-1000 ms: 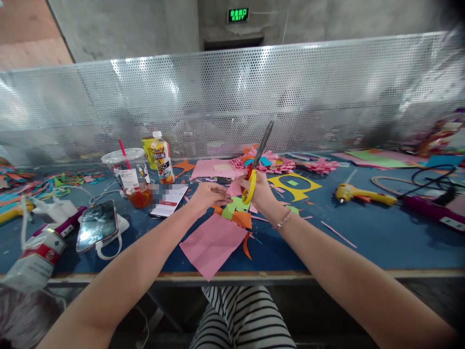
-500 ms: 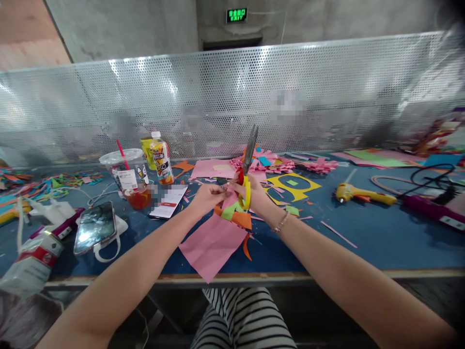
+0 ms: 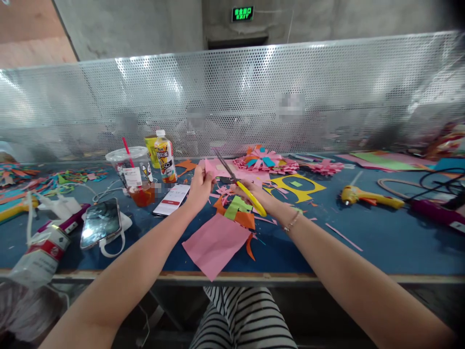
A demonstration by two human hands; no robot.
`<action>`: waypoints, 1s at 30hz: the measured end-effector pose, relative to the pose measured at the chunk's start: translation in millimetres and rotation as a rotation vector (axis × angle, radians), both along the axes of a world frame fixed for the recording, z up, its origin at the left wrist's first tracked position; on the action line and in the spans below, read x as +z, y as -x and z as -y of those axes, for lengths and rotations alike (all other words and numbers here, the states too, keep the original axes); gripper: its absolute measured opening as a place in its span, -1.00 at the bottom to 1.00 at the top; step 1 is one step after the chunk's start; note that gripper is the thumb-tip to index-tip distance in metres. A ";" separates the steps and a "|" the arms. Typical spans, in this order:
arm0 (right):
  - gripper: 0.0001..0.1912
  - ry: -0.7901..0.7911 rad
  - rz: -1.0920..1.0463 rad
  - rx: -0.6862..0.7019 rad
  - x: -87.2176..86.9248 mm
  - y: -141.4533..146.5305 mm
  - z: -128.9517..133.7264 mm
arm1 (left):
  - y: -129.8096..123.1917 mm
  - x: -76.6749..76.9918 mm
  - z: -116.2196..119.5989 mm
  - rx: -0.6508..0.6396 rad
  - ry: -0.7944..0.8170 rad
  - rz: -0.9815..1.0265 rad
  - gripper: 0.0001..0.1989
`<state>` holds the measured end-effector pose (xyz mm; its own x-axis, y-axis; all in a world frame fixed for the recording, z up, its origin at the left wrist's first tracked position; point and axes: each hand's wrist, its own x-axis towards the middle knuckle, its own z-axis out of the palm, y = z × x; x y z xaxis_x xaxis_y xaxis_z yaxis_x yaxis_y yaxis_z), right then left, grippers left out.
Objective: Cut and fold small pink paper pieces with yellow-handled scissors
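Observation:
My right hand (image 3: 254, 194) is closed on a pair of scissors (image 3: 251, 198) with yellow handles, its blades pointing up and to the left. Opposite, my left hand (image 3: 202, 183) pinches a small piece of pink paper (image 3: 209, 167) near the blade tips. Whether the blades touch the paper, I cannot tell. Below the hands lie a pink sheet (image 3: 221, 246), an orange scrap (image 3: 245, 220) and a green scrap (image 3: 236, 208). Behind them sits a pink fringed paper flower (image 3: 259, 160) with blue and orange bits.
At left stand a drink cup (image 3: 134, 179), a bottle (image 3: 165, 157) and two phones, one lit (image 3: 172, 199), one dark (image 3: 101, 224). A yellow glue gun (image 3: 370, 196) lies right, with cables. Yellow cut-out paper (image 3: 300, 186) lies mid-table; a perforated metal screen (image 3: 232, 97) runs behind.
My hands have moved apart, the left one rising slightly with the pink piece. The scissors have swung from pointing upward to pointing up-left, towards that piece.

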<state>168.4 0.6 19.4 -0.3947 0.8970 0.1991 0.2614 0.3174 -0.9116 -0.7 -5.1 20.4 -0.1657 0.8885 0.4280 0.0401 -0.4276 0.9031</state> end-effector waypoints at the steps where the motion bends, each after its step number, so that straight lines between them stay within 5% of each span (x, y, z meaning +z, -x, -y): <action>1: -0.60 -0.010 0.023 0.008 1.6 1.4 3.3 | 0.3 0.3 -0.1 -0.007 -0.023 -0.016 -0.87; 12: -0.57 0.100 0.107 0.032 2.8 4.5 6.8 | -3.1 2.6 4.1 -0.069 -0.005 0.088 -0.93; 30: -0.54 0.018 0.178 0.095 6.6 -1.4 13.2 | -3.6 3.8 5.1 -0.164 0.059 0.170 -0.88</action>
<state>169.9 -12.6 26.0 -0.5056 0.8566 0.1026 0.3885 0.3323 -0.8595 2.9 -10.2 24.2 -0.0820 0.9319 0.3533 -0.1799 -0.3625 0.9144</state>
